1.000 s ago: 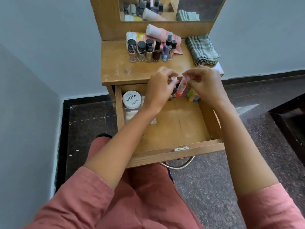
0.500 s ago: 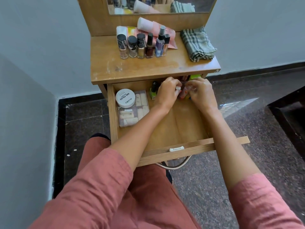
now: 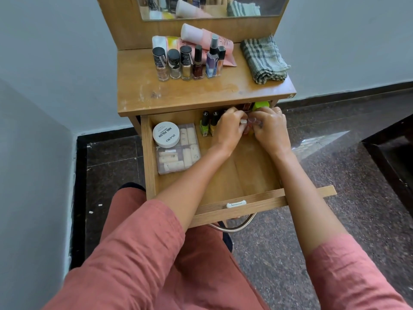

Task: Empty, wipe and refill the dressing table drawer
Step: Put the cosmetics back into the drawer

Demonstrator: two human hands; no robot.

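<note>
The drawer (image 3: 223, 175) of the dressing table was seen pulled out above the person's lap, and both hands were held inside it at its back edge, right of the middle. The left hand (image 3: 226, 130) and the right hand (image 3: 271, 130) were set close together with fingers curled, and a small white-capped tube (image 3: 244, 121) was pinched between their fingertips. The cap was shown at the left hand's fingertips, while the tube's body was largely hidden by the right hand's fingers. Whether the tube touched the drawer floor could not be told. Just left of the left hand, against the back edge, a green nail polish bottle (image 3: 203, 126) and a yellow nail polish bottle (image 3: 213, 125) were stood upright side by side. A lime-green cap (image 3: 260, 105) was seen at the back right corner, partly under the lip of the table top (image 3: 201, 95). In the back left corner a clear plastic box (image 3: 178, 157) of pale pieces was laid, with a round white tin (image 3: 166, 134) marked NAIL POLISH set on its rear part. On the table top a row of small bottles (image 3: 186, 63) was stood upright left of the middle, pink tubes (image 3: 201, 36) were laid behind it against the mirror panel, and a folded checked cloth (image 3: 263, 59) was laid at the back right corner.
</note>
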